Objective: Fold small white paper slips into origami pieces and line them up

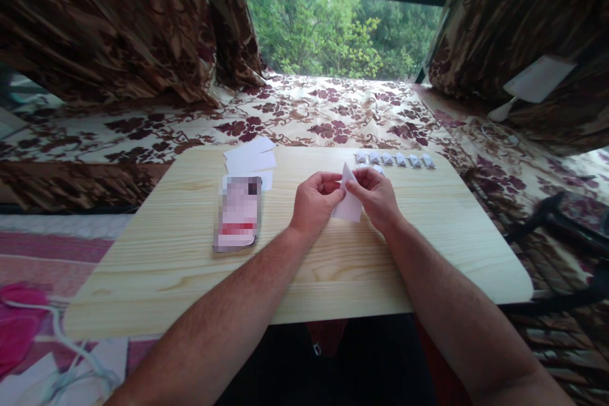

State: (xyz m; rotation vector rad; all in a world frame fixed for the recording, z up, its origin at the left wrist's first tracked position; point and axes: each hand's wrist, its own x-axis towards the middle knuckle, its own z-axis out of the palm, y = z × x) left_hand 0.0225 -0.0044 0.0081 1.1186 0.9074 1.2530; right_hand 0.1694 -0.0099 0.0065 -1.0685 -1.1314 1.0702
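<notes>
The left hand (314, 200) and right hand (379, 195) both pinch the paper (351, 206) between them, over the counter (342, 273). It looks light and thin, and should bend or tear easily, so hold it gently by both sides near its pointy top.

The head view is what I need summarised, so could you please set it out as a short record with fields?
Left hand: pinches left side of white sheet
Right hand: pinches right side of white sheet
Sheet shape: upper end pointed
Back right of table: row of six small folded pieces, more partly hidden by right hand
Back left of table: overlapping white slips
Nearer than slips: pixelated phone-like object
Background: window between patterned curtains
</notes>
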